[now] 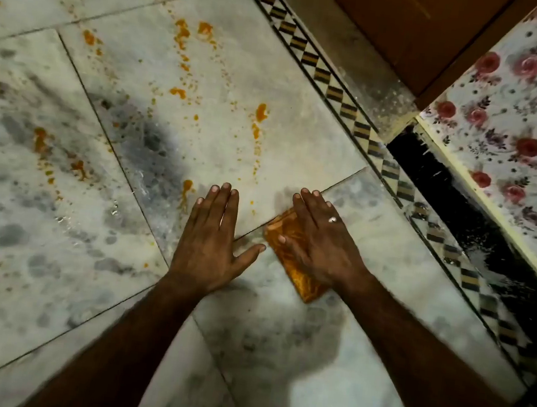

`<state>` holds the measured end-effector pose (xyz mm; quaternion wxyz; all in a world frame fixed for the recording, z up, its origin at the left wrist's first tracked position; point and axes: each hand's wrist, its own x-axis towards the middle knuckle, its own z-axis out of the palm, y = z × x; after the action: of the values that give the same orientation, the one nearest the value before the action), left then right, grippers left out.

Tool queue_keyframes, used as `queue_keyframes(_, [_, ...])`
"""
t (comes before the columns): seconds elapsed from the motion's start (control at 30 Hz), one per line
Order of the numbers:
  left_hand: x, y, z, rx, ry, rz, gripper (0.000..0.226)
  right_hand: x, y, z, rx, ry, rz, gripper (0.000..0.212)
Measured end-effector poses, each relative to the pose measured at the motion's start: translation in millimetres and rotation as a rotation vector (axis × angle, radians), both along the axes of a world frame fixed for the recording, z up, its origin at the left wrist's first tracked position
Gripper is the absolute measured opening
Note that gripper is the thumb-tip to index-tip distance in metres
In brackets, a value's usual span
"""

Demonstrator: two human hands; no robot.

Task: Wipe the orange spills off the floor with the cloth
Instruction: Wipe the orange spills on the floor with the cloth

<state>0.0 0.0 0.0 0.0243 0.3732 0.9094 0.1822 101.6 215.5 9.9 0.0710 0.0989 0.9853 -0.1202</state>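
A folded orange cloth [299,274] lies flat on the marble floor [385,285]. My right hand [320,236], with a ring on one finger, presses palm-down on top of it, fingers spread. My left hand [212,240] rests flat on the bare floor just left of the cloth, fingers apart, thumb nearly touching the cloth's edge. Orange spills [260,114] are scattered over the tiles ahead and to the left; one streak [186,193] lies just left of my left fingertips.
A patterned tile border [364,127] runs diagonally along the right. Beyond it stand a brown wooden panel [417,28] and a bed with a floral sheet [520,126], with a dark gap [456,206] beneath.
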Motion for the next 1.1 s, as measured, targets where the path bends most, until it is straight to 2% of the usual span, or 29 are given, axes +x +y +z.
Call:
queue_keyframes(0.37, [12.4,-8.4,-31.9,-0.041,0.026,0.078,0.097,17.5,-9.8,-41.9,0.207,-0.001,0.033,0.075])
queue_keyframes(0.7, [17.9,-34.7,-60.2,-0.073,0.151,0.161,0.084,13.1,-21.4,-47.5,0.261,0.039,0.079,0.072])
queue_keyframes(0.93, [16.8,-36.3,-64.8,-0.035,0.211,0.16,0.081,-34.3,-53.8,-50.3,0.226,0.038,0.227,0.07])
queue_keyframes(1.1, [16.5,-36.0,-65.9,-0.029,0.219,0.164,0.078,-96.1,-58.3,-51.0,0.198,0.097,0.207,0.066])
